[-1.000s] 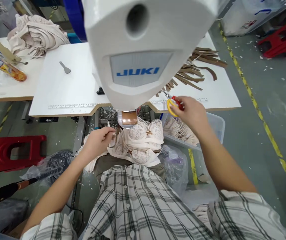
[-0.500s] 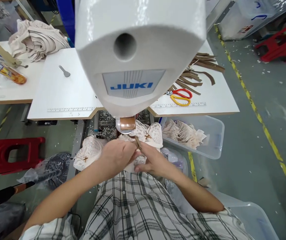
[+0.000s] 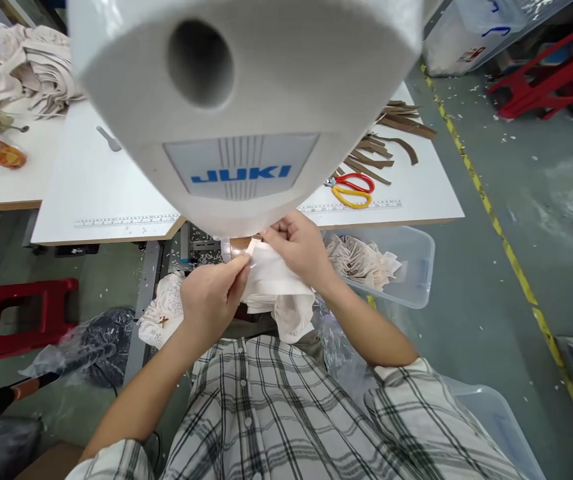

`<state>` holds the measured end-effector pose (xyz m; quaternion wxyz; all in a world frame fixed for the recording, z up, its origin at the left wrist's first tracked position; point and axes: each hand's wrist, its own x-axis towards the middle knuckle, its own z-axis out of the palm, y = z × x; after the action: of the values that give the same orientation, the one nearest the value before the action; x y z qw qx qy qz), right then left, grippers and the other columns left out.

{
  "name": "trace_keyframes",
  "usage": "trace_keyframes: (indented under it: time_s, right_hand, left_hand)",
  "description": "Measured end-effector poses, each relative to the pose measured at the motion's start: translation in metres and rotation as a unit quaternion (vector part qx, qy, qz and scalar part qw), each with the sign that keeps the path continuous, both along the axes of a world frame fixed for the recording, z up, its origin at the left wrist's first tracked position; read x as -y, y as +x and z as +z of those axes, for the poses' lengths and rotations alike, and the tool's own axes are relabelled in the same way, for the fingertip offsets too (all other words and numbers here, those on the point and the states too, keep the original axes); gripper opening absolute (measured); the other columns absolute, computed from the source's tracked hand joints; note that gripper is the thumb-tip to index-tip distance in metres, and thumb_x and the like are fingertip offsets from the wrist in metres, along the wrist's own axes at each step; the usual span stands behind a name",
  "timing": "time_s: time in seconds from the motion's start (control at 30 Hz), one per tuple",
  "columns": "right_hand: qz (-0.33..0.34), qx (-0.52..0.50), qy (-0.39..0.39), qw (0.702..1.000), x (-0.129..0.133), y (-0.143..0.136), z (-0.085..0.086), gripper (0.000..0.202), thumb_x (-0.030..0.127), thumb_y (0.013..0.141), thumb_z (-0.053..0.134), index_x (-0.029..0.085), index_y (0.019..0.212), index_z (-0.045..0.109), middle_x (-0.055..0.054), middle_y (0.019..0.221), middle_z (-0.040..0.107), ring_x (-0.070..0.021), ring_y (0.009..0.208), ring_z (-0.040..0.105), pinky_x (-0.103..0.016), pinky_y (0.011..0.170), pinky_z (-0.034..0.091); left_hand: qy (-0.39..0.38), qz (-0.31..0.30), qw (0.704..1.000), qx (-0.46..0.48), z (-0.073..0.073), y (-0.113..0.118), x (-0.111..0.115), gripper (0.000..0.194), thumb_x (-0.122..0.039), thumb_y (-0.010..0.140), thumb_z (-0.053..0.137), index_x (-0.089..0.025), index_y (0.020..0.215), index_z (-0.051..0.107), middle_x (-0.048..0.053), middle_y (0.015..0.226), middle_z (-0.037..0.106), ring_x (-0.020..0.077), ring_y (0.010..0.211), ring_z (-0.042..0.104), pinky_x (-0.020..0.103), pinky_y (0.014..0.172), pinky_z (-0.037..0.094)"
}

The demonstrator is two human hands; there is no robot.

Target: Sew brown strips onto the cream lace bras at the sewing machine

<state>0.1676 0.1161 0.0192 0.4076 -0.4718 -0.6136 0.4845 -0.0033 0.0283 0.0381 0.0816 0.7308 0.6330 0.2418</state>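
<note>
The left hand (image 3: 212,293) pinches the white fabric (image 3: 275,275) between thumb and forefinger, and the right hand (image 3: 300,250) pinches its upper edge, just beneath the Juki sewing machine (image 3: 246,100)'s head. Red-and-yellow-handled scissors (image 3: 352,204) lie on the bench (image 3: 99,180) beside brown strips (image 3: 373,161), to the right

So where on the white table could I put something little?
Left of the white JUKI machine, the white tabletop is bare between the grey flat tool and the printed ruler. Another bare patch lies right of the scissors and brown strips. It's crowded below the machine, where the left hand and right hand hold pale fabric.
</note>
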Motion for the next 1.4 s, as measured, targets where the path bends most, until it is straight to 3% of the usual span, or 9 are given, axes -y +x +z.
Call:
trace_keyframes:
  time_s: [0.23, 0.43, 0.7, 0.97, 1.13, 1.4]
  right_hand:
    - [0.033, 0.050, 0.041, 0.997, -0.026, -0.006, 0.007, 0.012, 0.031, 0.082, 0.059, 0.020, 0.086, 0.059, 0.002, 0.069, 0.058, -0.0145, 0.066, 0.052, -0.027, 0.063, 0.042]
    - [0.036, 0.072, 0.048, 0.996, -0.035, -0.010, 0.010, 0.010, 0.030, 0.082, 0.059, 0.021, 0.081, 0.056, 0.003, 0.064, 0.048, -0.0159, 0.067, 0.048, -0.029, 0.067, 0.041]
    - [0.036, 0.075, 0.042, 0.996, -0.036, -0.012, 0.010, 0.004, 0.023, 0.080, 0.058, 0.022, 0.079, 0.054, 0.005, 0.062, 0.044, -0.0144, 0.063, 0.043, -0.028, 0.064, 0.039]
    - [0.033, 0.084, 0.044, 0.995, -0.037, -0.013, 0.009, 0.007, 0.029, 0.083, 0.056, 0.022, 0.081, 0.055, 0.003, 0.063, 0.045, -0.0152, 0.062, 0.044, -0.027, 0.060, 0.038]
    - [0.044, 0.088, 0.072, 0.993, -0.036, -0.010, 0.008, 0.013, 0.032, 0.087, 0.055, 0.021, 0.082, 0.057, 0.002, 0.063, 0.048, -0.0161, 0.065, 0.047, -0.026, 0.061, 0.039]
    - [0.033, 0.083, 0.062, 0.994, -0.034, -0.010, 0.006, 0.016, 0.035, 0.088, 0.056, 0.020, 0.087, 0.062, 0.001, 0.068, 0.057, -0.0178, 0.073, 0.054, -0.027, 0.066, 0.042]
  left_hand:
    - [0.004, 0.017, 0.995, -0.094, 0.003, -0.003, -0.010, 0.039, -0.039, 0.102, 0.040, -0.026, 0.111, 0.076, 0.001, 0.062, 0.071, 0.0146, 0.056, 0.059, 0.029, 0.054, 0.029]
    - [0.017, 0.021, 0.994, -0.106, 0.004, -0.009, -0.016, 0.037, -0.039, 0.101, 0.043, -0.028, 0.111, 0.076, 0.000, 0.069, 0.075, 0.0156, 0.059, 0.062, 0.028, 0.055, 0.031]
    - [0.008, 0.012, 0.994, -0.111, 0.005, -0.011, -0.018, 0.036, -0.037, 0.101, 0.042, -0.027, 0.106, 0.076, 0.001, 0.077, 0.078, 0.0161, 0.065, 0.066, 0.028, 0.056, 0.035]
    - [0.017, 0.002, 0.993, -0.119, 0.006, -0.010, -0.017, 0.034, -0.036, 0.101, 0.044, -0.028, 0.107, 0.077, 0.000, 0.075, 0.077, 0.0167, 0.064, 0.066, 0.029, 0.057, 0.036]
    - [0.049, -0.006, 0.991, -0.128, 0.006, -0.009, -0.016, 0.032, -0.035, 0.100, 0.047, -0.025, 0.108, 0.076, 0.001, 0.068, 0.074, 0.0176, 0.061, 0.064, 0.030, 0.056, 0.034]
    - [0.026, 0.006, 0.992, -0.124, 0.008, -0.009, -0.015, 0.033, -0.035, 0.101, 0.044, -0.026, 0.107, 0.075, 0.001, 0.074, 0.076, 0.0177, 0.068, 0.067, 0.028, 0.056, 0.035]
